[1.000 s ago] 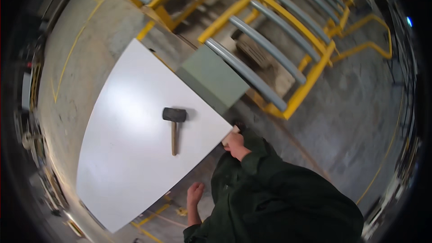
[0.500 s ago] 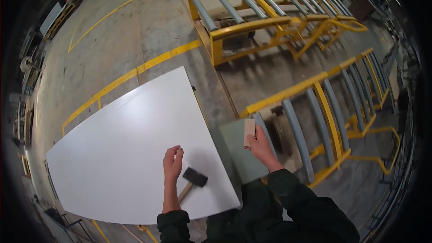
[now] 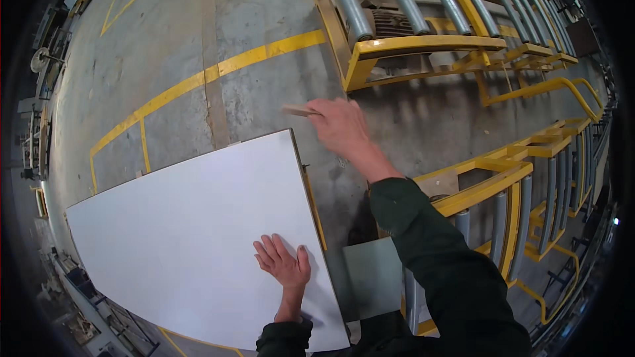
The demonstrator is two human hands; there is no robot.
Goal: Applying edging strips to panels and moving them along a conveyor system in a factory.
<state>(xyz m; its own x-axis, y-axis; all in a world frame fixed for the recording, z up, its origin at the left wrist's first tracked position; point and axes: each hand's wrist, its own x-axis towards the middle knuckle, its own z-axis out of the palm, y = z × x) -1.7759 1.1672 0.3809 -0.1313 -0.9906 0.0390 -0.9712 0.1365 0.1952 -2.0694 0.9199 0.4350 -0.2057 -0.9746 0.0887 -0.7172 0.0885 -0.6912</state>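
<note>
The left hand (image 3: 283, 264) lies flat and open-fingered on the white panel (image 3: 192, 238) at six o'clock, while the right hand (image 3: 340, 127) at twelve o'clock pinches a thin wooden strip (image 3: 297, 111) above the concrete floor (image 3: 264, 20).

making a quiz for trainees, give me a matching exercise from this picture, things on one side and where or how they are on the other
Things:
1. left hand
2. right hand
3. white panel
4. grey plate

States:
a. lies by the panel's right edge, next to the yellow roller frame
b. raised over the concrete floor, holding a small wooden piece
c. pressed flat, fingers spread, on the panel
d. large sheet lying flat

Pairs: 1-c, 2-b, 3-d, 4-a
</note>
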